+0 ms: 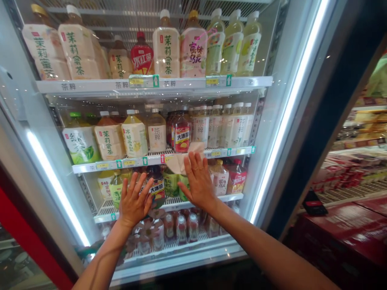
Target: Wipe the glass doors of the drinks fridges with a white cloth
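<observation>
My right hand (pixel 198 183) lies flat against the glass door of a lit drinks fridge, holding a thin pale cloth (pixel 175 163) to the pane. The cloth shows above and to the left of its fingers; whether it is paper or fabric I cannot tell. Lower and to the left, my left hand (pixel 134 199) is open, fingers spread, at the glass with nothing in it. Behind the pane, a dark iced tea bottle (pixel 156 185) and green-labelled bottles (pixel 171 183) are partly covered by my hands.
Bottled teas fill the upper shelf (pixel 99 85) and the middle shelf (pixel 133 162). Smaller bottles (pixel 181 227) stand at the bottom. Bright light strips run along both sides, including the right strip (pixel 287 108). Stacked red boxes (pixel 347 229) are at the right, beyond the door frame.
</observation>
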Motion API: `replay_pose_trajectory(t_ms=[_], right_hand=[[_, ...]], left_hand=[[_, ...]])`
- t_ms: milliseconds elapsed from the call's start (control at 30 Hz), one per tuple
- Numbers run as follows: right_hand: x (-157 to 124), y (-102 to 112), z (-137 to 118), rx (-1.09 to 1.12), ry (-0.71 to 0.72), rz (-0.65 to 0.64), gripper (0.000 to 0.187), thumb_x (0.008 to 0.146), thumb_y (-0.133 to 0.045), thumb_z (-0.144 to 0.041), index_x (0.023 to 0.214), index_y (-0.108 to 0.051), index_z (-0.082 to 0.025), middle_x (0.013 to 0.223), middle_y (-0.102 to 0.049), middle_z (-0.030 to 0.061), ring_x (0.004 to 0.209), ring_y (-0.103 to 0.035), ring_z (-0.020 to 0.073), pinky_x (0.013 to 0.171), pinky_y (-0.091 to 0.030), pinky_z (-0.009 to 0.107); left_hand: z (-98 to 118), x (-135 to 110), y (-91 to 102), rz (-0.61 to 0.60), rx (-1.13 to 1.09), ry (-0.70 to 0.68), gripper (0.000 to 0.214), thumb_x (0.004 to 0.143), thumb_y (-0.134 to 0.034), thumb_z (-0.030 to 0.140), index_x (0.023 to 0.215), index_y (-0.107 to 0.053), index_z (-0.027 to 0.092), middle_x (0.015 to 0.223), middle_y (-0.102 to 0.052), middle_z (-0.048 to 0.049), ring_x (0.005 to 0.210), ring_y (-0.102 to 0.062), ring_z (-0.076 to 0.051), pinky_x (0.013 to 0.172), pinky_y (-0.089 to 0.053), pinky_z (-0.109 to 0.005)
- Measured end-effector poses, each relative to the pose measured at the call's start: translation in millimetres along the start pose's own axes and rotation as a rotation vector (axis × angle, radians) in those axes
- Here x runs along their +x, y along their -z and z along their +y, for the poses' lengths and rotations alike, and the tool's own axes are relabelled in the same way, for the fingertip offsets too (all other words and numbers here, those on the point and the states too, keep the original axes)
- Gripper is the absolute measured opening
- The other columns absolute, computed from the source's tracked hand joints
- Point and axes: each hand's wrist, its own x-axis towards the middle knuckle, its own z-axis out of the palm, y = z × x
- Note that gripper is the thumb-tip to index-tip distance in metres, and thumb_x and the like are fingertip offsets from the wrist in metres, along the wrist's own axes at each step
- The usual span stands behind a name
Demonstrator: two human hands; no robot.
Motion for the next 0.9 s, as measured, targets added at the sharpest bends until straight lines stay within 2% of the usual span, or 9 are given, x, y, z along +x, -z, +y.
replay_pose_trajectory(t_ms=[133,200,400,467,567,633,700,833,900], right_hand=[[-60.4,-27.1,-17.0,0.094,0.487,-0.147,0.073,0.102,-0.049,-0.047,0.162,-0.026,-0.011,0.164,-0.038,0.0073,0.159,-0.019,0.0183,0.128,-0.026,0.039],[-72.0,-30.7,-18.6,0.109,0.552,-0.190,0.068,0.102,-0.049,-0.047,0.159,-0.033,-0.012,0.162,-0.043,0.0049,0.157,-0.025,0.0155,0.127,-0.028,0.035],[-41.0,-15.0,-11.7,0.011,0.115,-0.141,0.083,0.100,-0.054,-0.046,0.164,-0.016,-0.010,0.167,-0.028,0.0153,0.159,-0.016,0.0293,0.129,-0.019,0.055],[-61.8,-22.4,-18.5,0.018,0.150,-0.143,0.078,0.100,-0.053,-0.047,0.162,-0.024,-0.009,0.166,-0.032,0.0151,0.159,-0.018,0.0284,0.129,-0.019,0.053],[-108.4,-40.6,-31.5,0.073,0.335,-0.153,0.066,0.100,-0.053,-0.047,0.155,-0.041,-0.012,0.159,-0.047,0.0089,0.156,-0.028,0.0203,0.130,-0.022,0.041],[-116.6,-46.2,-37.1,0.081,0.367,-0.143,0.064,0.099,-0.055,-0.045,0.154,-0.044,-0.013,0.155,-0.052,0.0079,0.154,-0.032,0.0190,0.129,-0.025,0.039],[-95.6,-42.0,-40.1,0.058,0.285,-0.130,0.070,0.099,-0.057,-0.046,0.157,-0.039,-0.011,0.158,-0.048,0.0115,0.155,-0.030,0.0230,0.129,-0.026,0.045],[-33.0,-27.0,-44.5,0.024,0.016,-0.112,0.084,0.099,-0.056,-0.045,0.164,-0.018,-0.008,0.169,-0.022,0.0166,0.160,-0.012,0.0309,0.129,-0.018,0.055],[-34.3,-29.8,-49.3,0.025,-0.024,-0.092,0.085,0.099,-0.056,-0.044,0.164,-0.015,-0.008,0.170,-0.019,0.0173,0.160,-0.011,0.0323,0.129,-0.017,0.057]], left_hand=[[0.0,0.1,1.0,-0.008,0.008,-0.002,0.074,0.092,-0.061,0.024,0.160,-0.032,0.029,0.166,-0.034,-0.0047,0.157,-0.022,-0.027,0.132,-0.015,-0.049],[-0.1,0.1,1.4,-0.010,0.010,-0.004,0.074,0.092,-0.061,0.024,0.160,-0.032,0.028,0.166,-0.033,-0.0044,0.157,-0.022,-0.027,0.132,-0.015,-0.049],[0.2,0.4,2.7,-0.011,0.015,-0.007,0.072,0.093,-0.059,0.023,0.160,-0.032,0.028,0.167,-0.029,-0.0039,0.158,-0.022,-0.027,0.131,-0.016,-0.051],[0.4,0.5,2.9,-0.009,0.007,-0.005,0.072,0.093,-0.058,0.023,0.160,-0.032,0.027,0.168,-0.028,-0.0034,0.158,-0.022,-0.027,0.132,-0.015,-0.051],[0.5,0.3,2.7,-0.008,0.003,-0.003,0.072,0.092,-0.060,0.024,0.160,-0.033,0.027,0.168,-0.029,-0.0032,0.158,-0.022,-0.027,0.132,-0.014,-0.050],[0.2,0.0,2.3,-0.009,0.001,-0.002,0.073,0.092,-0.061,0.025,0.159,-0.033,0.028,0.167,-0.031,-0.0038,0.158,-0.022,-0.027,0.132,-0.015,-0.050],[-0.1,-0.3,1.9,-0.009,0.001,-0.005,0.074,0.092,-0.061,0.024,0.159,-0.033,0.028,0.167,-0.032,-0.0046,0.157,-0.022,-0.027,0.132,-0.015,-0.050],[-0.3,-0.4,1.5,-0.011,0.013,-0.008,0.075,0.091,-0.063,0.024,0.160,-0.033,0.028,0.167,-0.030,-0.0046,0.157,-0.023,-0.029,0.131,-0.016,-0.052],[-0.1,0.0,1.7,-0.012,0.015,-0.005,0.076,0.091,-0.063,0.024,0.160,-0.032,0.028,0.168,-0.030,-0.0038,0.157,-0.023,-0.029,0.131,-0.016,-0.053]])
